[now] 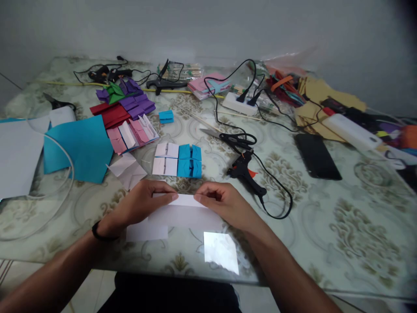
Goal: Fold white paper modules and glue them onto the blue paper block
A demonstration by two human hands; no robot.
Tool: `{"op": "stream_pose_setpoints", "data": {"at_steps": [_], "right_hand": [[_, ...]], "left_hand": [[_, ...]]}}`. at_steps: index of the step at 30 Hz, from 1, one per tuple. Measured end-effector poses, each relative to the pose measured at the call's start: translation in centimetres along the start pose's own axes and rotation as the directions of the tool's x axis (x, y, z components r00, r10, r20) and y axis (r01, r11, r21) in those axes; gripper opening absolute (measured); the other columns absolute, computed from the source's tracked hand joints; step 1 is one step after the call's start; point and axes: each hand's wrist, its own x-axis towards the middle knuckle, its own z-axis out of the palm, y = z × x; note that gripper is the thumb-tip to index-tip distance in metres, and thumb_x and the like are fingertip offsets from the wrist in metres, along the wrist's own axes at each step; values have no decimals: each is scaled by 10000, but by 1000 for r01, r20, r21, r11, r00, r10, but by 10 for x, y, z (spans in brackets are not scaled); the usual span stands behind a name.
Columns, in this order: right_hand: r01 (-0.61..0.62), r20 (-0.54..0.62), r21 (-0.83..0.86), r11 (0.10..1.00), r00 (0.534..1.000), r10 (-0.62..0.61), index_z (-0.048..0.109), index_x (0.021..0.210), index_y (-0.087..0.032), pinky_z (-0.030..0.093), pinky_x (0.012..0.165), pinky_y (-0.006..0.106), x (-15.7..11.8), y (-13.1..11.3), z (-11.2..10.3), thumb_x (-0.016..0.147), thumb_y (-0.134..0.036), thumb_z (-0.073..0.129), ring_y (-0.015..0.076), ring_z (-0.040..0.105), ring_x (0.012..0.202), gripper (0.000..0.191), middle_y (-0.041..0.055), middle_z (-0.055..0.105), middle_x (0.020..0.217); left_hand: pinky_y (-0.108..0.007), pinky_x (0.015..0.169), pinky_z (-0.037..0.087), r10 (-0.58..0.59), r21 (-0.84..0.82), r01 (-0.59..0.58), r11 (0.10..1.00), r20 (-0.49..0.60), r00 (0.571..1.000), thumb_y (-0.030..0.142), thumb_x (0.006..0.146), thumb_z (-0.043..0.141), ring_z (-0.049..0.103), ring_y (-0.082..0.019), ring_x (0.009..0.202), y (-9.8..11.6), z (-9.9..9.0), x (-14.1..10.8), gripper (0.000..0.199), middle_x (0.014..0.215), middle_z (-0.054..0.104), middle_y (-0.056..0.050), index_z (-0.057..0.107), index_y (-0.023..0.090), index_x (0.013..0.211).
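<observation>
A sheet of white paper [187, 214] lies near the table's front edge, with a folded strip along its far side. My left hand [148, 202] pinches that strip on the left, thumb on top. On the right, my right hand [221, 202] grips the same strip between thumb and fingers. Another white paper piece [146, 232] lies partly under the sheet at the left. Beyond my hands sit folded white papers [166, 159] and folded blue papers [190, 161], side by side. A crumpled-looking folded white paper [127, 171] is beyond my left hand.
A black glue gun [246, 171] and scissors [234, 139] lie to the right, with a phone [317, 156] farther over. Cables run from a power strip [239, 103]. Blue paper [78, 148] and folded pink papers [133, 134] are at the left.
</observation>
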Motion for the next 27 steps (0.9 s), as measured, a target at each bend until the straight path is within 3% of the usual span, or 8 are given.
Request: {"op": "stream_pose_setpoints", "data": {"at_steps": [4, 17, 27], "right_hand": [[-17, -31, -12, 1000, 999, 17, 729, 816, -183, 372, 557, 252, 0, 0, -3, 881, -431, 714, 135, 542, 633, 257, 5, 670, 739], [-37, -75, -84, 996, 997, 30, 778, 854, -201, 386, 570, 261, -2, 0, -4, 887, -423, 713, 147, 585, 654, 233, 12, 740, 781], [-7, -102, -90, 996, 995, -3, 766, 849, -204, 374, 555, 264, -3, -3, -2, 894, -395, 707, 143, 560, 623, 205, 6, 728, 743]], "left_hand": [[-227, 531, 415, -57, -12, 57, 998, -14, 998, 438, 918, 701, 675, -164, 677, -2, -2, 0, 273, 830, 807, -21, 840, 204, 922], [-197, 564, 443, -44, -67, 41, 997, -32, 999, 356, 867, 736, 665, -141, 693, 0, -6, 2, 195, 803, 797, -18, 837, 190, 878], [-193, 563, 424, -51, -107, 43, 993, -71, 996, 466, 910, 727, 649, -137, 710, -6, -11, 0, 276, 844, 802, -13, 839, 214, 905]]}}
